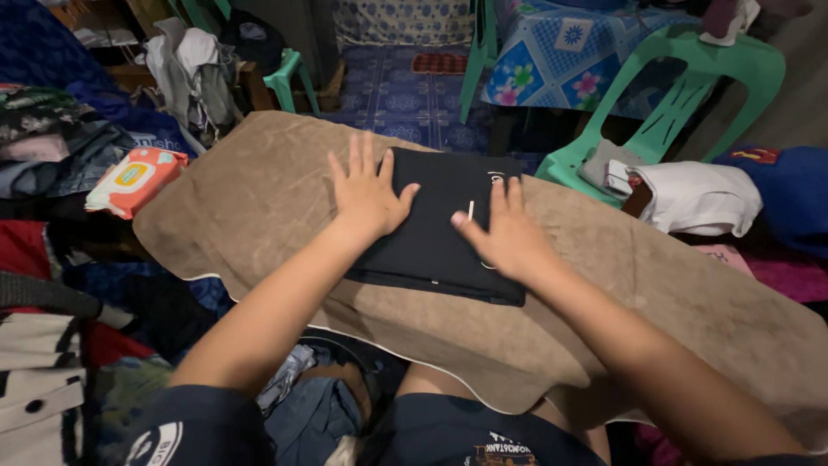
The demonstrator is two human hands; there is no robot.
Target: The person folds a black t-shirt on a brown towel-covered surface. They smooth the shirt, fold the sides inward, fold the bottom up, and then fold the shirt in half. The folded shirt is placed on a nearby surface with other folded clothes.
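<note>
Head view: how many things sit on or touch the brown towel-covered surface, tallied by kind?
Folded black garment lying flat on the brown towel: 1
Bare hands pressed flat on the garment, left hand and right hand: 2
Orange and white soft wipes packet at the towel's left edge, contact unclear: 1
Total: 4

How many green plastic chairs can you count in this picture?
2, possibly more hidden: one green chair upper right beside the floral tablecloth, another green chair upper left behind the clothes pile.
</note>
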